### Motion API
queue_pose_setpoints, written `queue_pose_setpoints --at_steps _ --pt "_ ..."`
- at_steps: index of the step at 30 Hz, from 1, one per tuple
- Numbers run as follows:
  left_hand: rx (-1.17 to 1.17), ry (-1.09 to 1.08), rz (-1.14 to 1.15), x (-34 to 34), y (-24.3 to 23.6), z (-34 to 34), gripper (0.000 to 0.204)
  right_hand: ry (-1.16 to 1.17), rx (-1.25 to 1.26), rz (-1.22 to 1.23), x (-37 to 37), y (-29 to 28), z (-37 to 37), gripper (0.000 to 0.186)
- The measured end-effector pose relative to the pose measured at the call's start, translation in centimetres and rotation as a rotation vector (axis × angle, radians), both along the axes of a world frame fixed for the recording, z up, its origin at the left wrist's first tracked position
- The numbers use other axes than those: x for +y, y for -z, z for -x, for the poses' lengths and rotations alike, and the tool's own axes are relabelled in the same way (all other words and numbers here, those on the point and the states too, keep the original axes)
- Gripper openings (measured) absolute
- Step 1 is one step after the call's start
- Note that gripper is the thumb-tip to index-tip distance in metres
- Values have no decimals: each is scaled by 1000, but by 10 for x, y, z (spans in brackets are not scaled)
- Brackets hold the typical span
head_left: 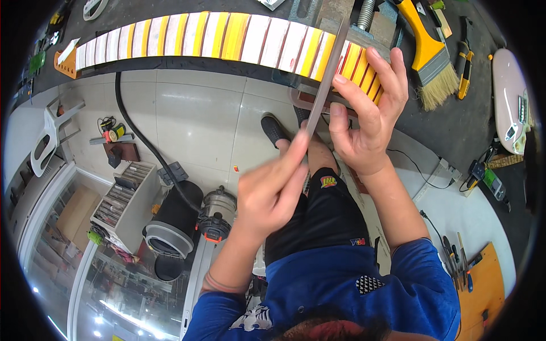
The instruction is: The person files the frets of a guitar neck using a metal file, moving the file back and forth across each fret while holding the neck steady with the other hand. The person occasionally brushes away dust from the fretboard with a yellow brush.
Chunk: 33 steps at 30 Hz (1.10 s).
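Note:
A guitar neck (257, 41), its fretboard covered in white and yellow strips between dark fret lines, stretches across the upper view. My left hand (270, 190) is closed around the lower end of a long, flat grey file (322, 94). The file lies crosswise over the neck near its right end, tilted away from me. Just right of the file, my right hand (369, 122) has its fingers spread over the right end of the fretboard, with the index fingertip close to the file. Its thumb hangs below the neck's near edge; whether it touches is unclear.
A metal vise (372, 25) stands behind the neck. On the dark bench lie a yellow-handled brush (429, 57), yellow-and-black pliers (465, 62) and a pale pink guitar body (512, 99). Below are a black hose (133, 131), a vacuum (219, 210) and a white chair (51, 136).

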<state>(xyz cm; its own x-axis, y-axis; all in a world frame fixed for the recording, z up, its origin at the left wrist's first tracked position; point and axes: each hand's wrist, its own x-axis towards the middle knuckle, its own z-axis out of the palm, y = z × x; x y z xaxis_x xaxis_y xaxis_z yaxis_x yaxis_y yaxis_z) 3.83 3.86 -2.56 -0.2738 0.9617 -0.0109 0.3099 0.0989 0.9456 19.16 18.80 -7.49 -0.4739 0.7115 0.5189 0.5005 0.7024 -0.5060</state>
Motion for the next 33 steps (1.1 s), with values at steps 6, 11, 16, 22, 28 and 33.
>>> queue_pose_setpoints --at_steps 6,11,16,22,28,33 --pt "57 -45 -153 73 4 2 59 23 40 31 0 -2 2 59" --pt "131 29 69 -51 -7 -3 56 7 3 36 -2 -4 0 62" --pt "180 16 41 16 -13 2 55 2 9 33 -1 -2 0 62" --pt "118 -128 -153 85 -3 -4 51 14 40 39 -1 0 2 62" --pt "358 -111 -87 38 -6 -2 55 5 21 30 0 -2 1 61" --pt "461 -16 37 -26 -11 -12 61 2 17 45 -1 -1 -1 61"
